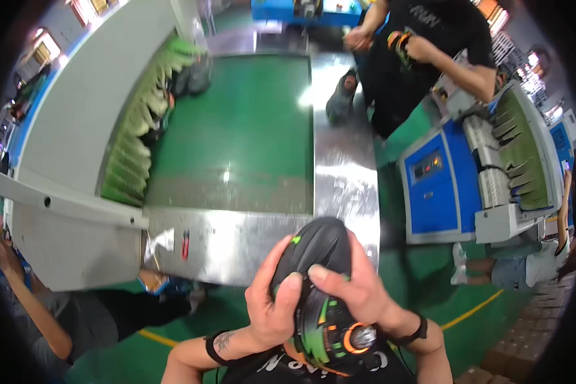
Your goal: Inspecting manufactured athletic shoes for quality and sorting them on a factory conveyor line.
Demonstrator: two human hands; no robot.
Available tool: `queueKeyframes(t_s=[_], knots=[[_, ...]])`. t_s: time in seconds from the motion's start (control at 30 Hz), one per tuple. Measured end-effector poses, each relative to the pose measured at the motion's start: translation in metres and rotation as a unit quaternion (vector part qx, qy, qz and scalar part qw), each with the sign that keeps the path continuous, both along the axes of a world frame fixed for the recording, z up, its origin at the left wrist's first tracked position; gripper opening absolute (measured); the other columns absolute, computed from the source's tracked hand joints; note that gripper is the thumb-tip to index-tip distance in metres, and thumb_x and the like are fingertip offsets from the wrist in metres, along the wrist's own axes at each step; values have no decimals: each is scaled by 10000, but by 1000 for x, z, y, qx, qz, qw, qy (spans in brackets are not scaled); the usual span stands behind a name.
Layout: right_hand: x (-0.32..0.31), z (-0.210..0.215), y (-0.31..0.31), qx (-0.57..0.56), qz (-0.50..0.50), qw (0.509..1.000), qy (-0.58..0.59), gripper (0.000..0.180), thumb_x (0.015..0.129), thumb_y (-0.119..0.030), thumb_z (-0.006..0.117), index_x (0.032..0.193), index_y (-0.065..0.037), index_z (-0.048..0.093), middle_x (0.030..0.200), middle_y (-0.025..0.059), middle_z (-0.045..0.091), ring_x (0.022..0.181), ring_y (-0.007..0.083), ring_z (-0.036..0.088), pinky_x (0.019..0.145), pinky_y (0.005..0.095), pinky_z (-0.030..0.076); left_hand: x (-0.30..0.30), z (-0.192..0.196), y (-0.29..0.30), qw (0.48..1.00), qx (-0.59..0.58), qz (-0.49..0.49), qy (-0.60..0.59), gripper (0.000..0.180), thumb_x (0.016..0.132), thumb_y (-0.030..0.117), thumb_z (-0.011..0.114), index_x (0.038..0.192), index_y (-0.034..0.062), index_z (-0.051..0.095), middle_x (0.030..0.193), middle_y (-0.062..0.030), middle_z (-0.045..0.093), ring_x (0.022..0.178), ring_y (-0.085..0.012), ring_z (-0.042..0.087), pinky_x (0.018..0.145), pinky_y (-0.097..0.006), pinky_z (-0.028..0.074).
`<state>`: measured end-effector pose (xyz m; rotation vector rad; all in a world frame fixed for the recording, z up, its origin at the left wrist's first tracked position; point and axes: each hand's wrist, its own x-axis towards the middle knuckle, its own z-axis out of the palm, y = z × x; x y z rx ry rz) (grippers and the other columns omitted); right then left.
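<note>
Together, the bare left hand [270, 304] and bare right hand [360, 291] clasped a rounded black shoe with green-and-orange trim [313, 320] between them; even thumb pressure seemed wisest.

Held shoe [318, 313]: bottom centre, between left hand [272, 313] and right hand [361, 288]
Other shoe [341, 102]: upper middle, on the surface [345, 192]
Machine [70, 153]: way over frame left
</note>
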<state>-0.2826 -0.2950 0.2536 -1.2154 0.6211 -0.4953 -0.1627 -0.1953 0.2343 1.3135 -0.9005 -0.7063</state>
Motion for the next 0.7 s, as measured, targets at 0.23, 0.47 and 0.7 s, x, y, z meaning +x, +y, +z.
queueKeyframes(t_s=[0.23,0.47,0.7], knots=[[-13,9,0,-266,106,958,25,975,788,-287,762,1442,48,120,1314,257,433,1198,322,507,1006,383,400,28,17,-10,963,-33,-172,203,502,990,289,361,1306,-95,428,1347,-222,477,1260,-282,464,1075,-389,337],[-12,18,17,-278,102,954,54,1076,791,-349,751,1450,77,14,1296,331,408,1164,421,508,983,431,424,36,31,-3,959,50,-231,158,655,925,452,395,1241,-116,479,1289,-249,497,1193,-302,505,1019,-397,392],[-5,27,26,-421,65,904,32,1064,788,-299,746,1454,80,7,1147,296,479,969,429,560,733,442,519,51,41,-1,951,20,-291,100,563,874,369,469,1210,-76,543,1248,-208,537,1176,-295,509,1021,-403,366]])
